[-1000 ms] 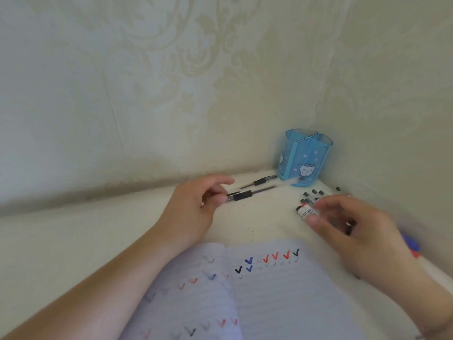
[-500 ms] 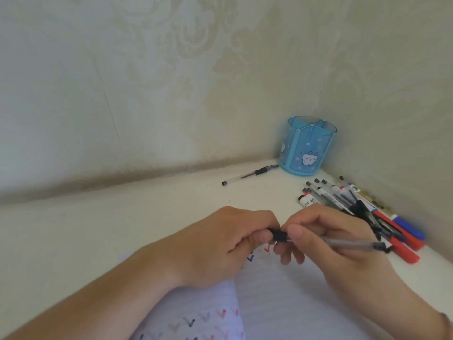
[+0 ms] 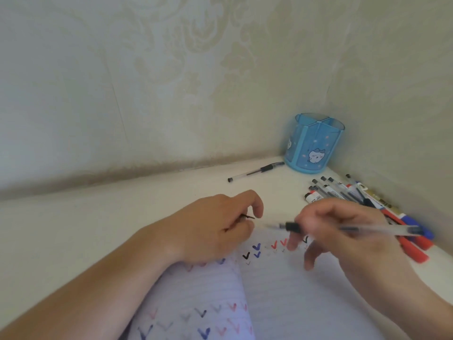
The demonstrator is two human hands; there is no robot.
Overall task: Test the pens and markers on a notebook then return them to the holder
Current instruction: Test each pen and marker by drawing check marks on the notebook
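The person sits at the table (image 3: 103,231) with the notebook (image 3: 282,290) open near its front edge, rows of small ticks on the pages. The right hand (image 3: 343,231) pinches a clear pen (image 3: 355,228) just behind its black grip. The tip points left, raised a little over the top of the right page, and the barrel runs back to the right over the hand. The left hand (image 3: 215,229) rests at the top of the left page, fingers curled on something small and dark, I think the pen's cap (image 3: 246,217), but it is too small to be sure. To test well, the tip should come down on a free spot beside the last tick, with light pressure, while the left hand keeps the page flat. The blue holder (image 3: 315,143) stands in the far right corner; one pen (image 3: 256,171) lies just beside it, and the other pens and markers (image 3: 382,209) lie along the right edge.
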